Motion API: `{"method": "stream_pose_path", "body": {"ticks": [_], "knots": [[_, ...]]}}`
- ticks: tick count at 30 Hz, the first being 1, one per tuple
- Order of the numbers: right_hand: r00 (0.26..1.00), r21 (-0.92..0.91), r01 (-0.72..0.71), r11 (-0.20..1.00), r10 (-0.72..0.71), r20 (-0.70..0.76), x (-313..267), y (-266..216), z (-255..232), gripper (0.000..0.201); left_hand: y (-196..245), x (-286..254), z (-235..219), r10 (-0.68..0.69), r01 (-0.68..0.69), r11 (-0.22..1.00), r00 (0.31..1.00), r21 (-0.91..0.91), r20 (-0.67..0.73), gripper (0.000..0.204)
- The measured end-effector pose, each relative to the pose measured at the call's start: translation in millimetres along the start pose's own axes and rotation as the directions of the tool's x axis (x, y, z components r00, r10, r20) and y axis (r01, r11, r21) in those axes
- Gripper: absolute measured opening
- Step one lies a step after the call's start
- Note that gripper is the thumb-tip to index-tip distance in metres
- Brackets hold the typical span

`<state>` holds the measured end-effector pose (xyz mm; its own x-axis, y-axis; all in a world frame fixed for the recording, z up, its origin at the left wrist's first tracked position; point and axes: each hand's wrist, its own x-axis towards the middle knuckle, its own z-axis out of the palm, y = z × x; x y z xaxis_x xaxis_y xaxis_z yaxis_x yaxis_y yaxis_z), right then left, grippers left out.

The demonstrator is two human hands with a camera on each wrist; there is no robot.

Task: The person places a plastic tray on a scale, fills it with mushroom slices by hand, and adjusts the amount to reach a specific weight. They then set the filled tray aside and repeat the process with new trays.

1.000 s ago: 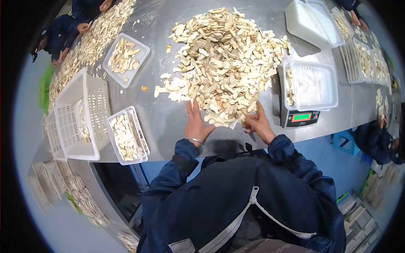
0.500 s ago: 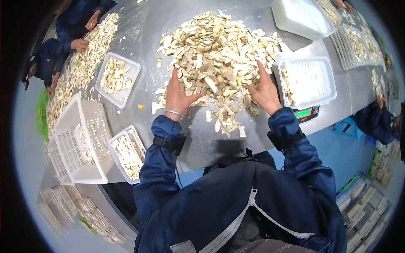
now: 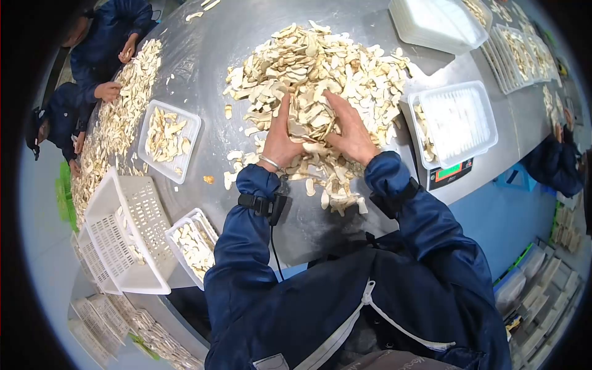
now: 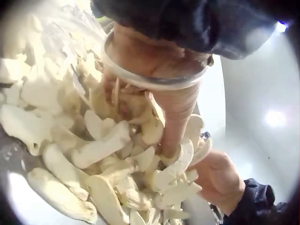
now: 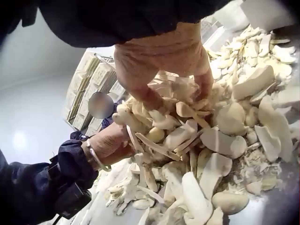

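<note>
A large heap of sliced pale mushrooms (image 3: 364,74) lies on the steel table in front of me. My left hand (image 3: 280,143), with a bracelet at its wrist, presses into the near left side of the heap. Across from it my right hand (image 3: 354,134) presses in from the right. Between the two palms a clump of mushroom slices (image 3: 308,114) is gathered, with thumbs and fingers spread around it. In the right wrist view the fingertips of the right hand (image 5: 164,70) sink among slices and are hidden. Slices also cover part of the left hand (image 4: 173,108).
A clear container (image 3: 493,123) stands on a digital scale (image 3: 451,172) at right, with stacked containers (image 3: 438,28) behind. To the left are a container of slices (image 3: 196,129), a white basket (image 3: 157,231) and a filled tray (image 3: 206,222). Other people work around the table.
My hands moved from the heap's near edge forward to its sides, then inward toward each other, gathering slices between them. Some slices now lie spread at the near edge.
</note>
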<state>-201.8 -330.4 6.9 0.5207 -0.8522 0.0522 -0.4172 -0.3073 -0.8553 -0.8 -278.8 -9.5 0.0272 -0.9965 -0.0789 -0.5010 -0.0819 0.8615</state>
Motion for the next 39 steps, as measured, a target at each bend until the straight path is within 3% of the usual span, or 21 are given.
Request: {"method": "stream_pose_path", "body": {"ticks": [1,4,5,9,12,14,16,18,21,24,26,32,35,36,39], "knots": [[0.999,0.06,0.035,0.998,-0.034,-0.019,0,2,3,0.08,1,1,3,0.101,-0.109,0.983,0.993,-0.148,-0.063,0.117],[0.999,0.204,0.036,0.978,-0.032,-0.022,-2,-15,0,0.072,8,-9,5,0.013,-0.014,0.774,1.0,-0.633,-0.007,0.11],[0.999,0.208,0.053,0.977,-0.051,-0.014,-2,-19,-1,0.071,9,-12,2,0.02,-0.024,0.83,1.0,-0.557,-0.013,0.105],[0.999,0.196,0.021,0.98,-0.029,0.036,-7,-31,-1,0.063,16,-33,-2,-0.014,-0.008,0.735,1.0,-0.678,-0.026,0.101],[0.998,0.199,0.003,0.98,-0.016,0.063,-12,-36,6,0.059,18,-46,-3,-0.135,0.105,0.812,0.991,-0.574,-0.01,0.098],[0.997,0.171,0.049,0.984,-0.058,0.046,-14,-29,14,0.059,22,-46,-3,-0.12,0.081,0.768,0.993,-0.635,-0.019,0.094],[0.997,0.274,0.021,0.962,-0.042,0.069,-17,-30,17,0.058,26,-53,-4,-0.164,0.119,0.737,0.987,-0.666,-0.005,0.094],[0.995,0.389,-0.017,0.921,-0.024,0.101,-16,-33,17,0.057,32,-60,-9,-0.171,0.115,0.805,0.984,-0.582,-0.041,0.092],[0.993,0.42,0.037,0.907,-0.082,0.089,-21,-48,8,0.057,57,-69,-15,-0.17,0.11,0.861,0.983,-0.497,-0.077,0.09],[0.983,0.321,0.159,0.934,-0.179,0.035,-23,-65,-17,0.056,85,-73,-9,-0.114,0.005,0.826,0.981,-0.564,-0.159,0.091],[0.986,0.366,0.16,0.917,-0.168,-0.01,-28,-74,-41,0.055,117,-69,-2,-0.118,-0.007,0.769,0.981,-0.639,-0.153,0.092],[0.962,0.445,0.273,0.853,-0.246,-0.118,-47,-46,-147,0.056,196,-28,59,0.019,-0.109,0.836,0.985,-0.539,-0.17,0.095],[0.979,0.373,0.204,0.905,-0.189,-0.077,-60,-14,-210,0.052,230,4,114,0.076,-0.152,0.806,0.985,-0.572,-0.153,0.096],[0.983,0.333,0.183,0.925,-0.172,-0.063,-64,-1,-231,0.049,228,18,137,0.112,-0.193,0.841,0.976,-0.505,-0.187,0.096],[0.996,0.439,0.085,0.895,-0.086,-0.018,-70,49,-276,0.053,245,47,184,0.132,-0.174,0.88,0.983,-0.441,-0.125,0.091]]}}
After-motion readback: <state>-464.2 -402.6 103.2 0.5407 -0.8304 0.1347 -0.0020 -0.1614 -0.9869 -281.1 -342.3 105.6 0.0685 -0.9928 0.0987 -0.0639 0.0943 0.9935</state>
